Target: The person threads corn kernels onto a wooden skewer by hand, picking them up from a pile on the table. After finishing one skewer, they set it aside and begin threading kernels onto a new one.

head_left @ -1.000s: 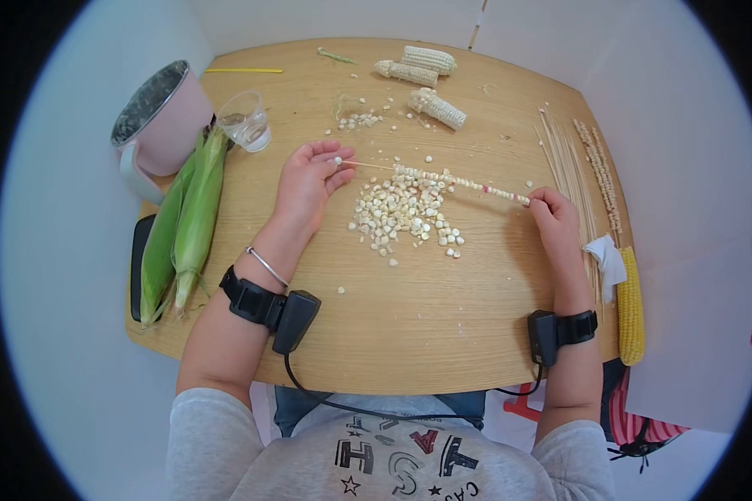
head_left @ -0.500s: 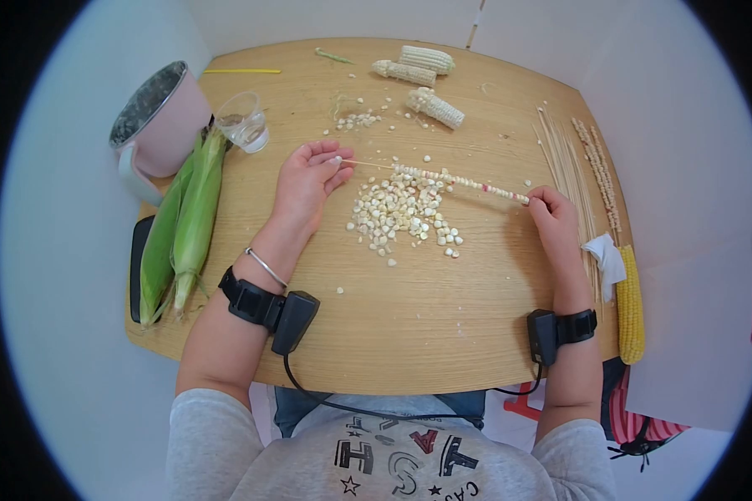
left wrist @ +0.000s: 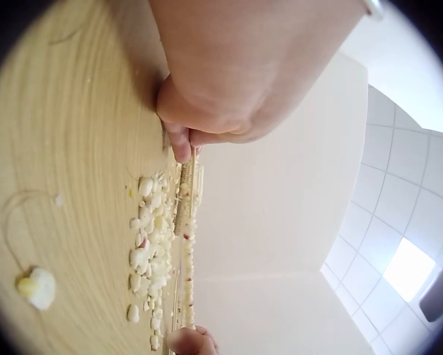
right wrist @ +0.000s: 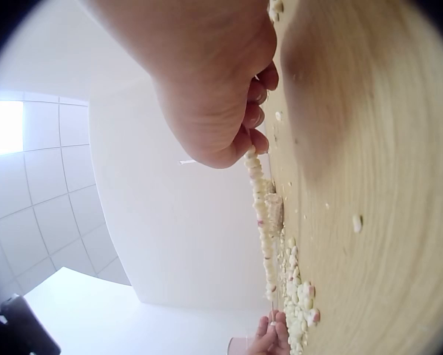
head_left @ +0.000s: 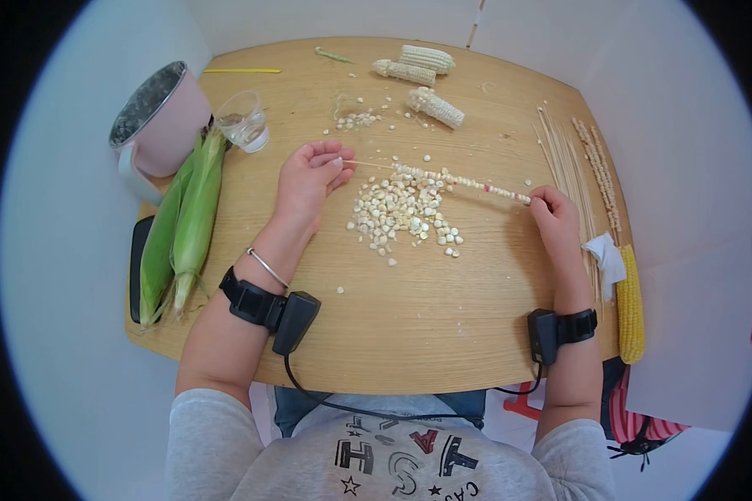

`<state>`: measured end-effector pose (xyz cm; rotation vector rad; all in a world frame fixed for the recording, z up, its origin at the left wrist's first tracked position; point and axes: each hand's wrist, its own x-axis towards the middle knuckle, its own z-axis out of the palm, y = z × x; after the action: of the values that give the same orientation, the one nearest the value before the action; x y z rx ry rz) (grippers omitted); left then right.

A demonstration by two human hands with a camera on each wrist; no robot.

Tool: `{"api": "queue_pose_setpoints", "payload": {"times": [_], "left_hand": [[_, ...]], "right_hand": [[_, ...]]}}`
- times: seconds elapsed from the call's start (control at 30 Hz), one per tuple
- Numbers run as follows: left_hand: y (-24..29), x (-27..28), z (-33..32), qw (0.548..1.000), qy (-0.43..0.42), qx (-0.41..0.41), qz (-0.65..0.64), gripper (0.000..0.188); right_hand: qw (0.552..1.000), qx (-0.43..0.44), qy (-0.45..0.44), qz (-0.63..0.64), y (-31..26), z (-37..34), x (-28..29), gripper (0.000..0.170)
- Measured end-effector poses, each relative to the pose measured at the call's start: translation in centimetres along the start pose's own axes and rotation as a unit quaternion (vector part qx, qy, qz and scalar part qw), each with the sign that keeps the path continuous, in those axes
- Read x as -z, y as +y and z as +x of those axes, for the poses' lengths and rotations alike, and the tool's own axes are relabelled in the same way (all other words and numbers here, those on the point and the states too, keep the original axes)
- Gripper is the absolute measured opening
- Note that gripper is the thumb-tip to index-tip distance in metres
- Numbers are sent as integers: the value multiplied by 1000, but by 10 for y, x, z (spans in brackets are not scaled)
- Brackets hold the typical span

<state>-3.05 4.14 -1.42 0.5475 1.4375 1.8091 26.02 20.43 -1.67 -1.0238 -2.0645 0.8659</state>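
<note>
Both hands on one thin stick [head_left: 368, 164], held across the centre of the frame above the worktop [head_left: 409, 334]. Left hand [head_left: 305, 188], left of centre: thumb and fingers pinched together on the stick's bare end. Right hand [head_left: 557, 221], right of centre: thumb and fingertip clamped on the opposite end, against the last of the threaded kernels [head_left: 464, 182]. Loose kernels [head_left: 401, 209] lie heaped just below, mid-frame. Risks, my judgement: a bare stretch remains at the left, so releasing that tip and tilting it downward might let threaded kernels slide off into the heap. Squeezing or bowing the stick could snap it, being slender; a forced kernel could split. A slip of the left pinch might prick a finger, if that end is sharp.
</note>
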Motion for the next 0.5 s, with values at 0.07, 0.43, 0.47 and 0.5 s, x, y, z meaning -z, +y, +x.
{"api": "queue_pose_setpoints", "payload": {"times": [0.07, 0.43, 0.47, 0.5], "left_hand": [[0, 1, 0, 1000, 2, -1, 2, 23], [3, -1, -3, 999, -10, 8, 37, 20], [3, -1, -3, 999, -10, 8, 37, 20], [4, -2, -4, 999, -11, 8, 45, 20]], "right_hand": [[1000, 0, 1, 2, -1, 0, 0, 14], [1000, -13, -2, -8, -3, 0, 1, 14], [1000, -13, -2, -8, -3, -1, 1, 14], [1000, -7, -2, -15, -2, 0, 1, 14]]}}
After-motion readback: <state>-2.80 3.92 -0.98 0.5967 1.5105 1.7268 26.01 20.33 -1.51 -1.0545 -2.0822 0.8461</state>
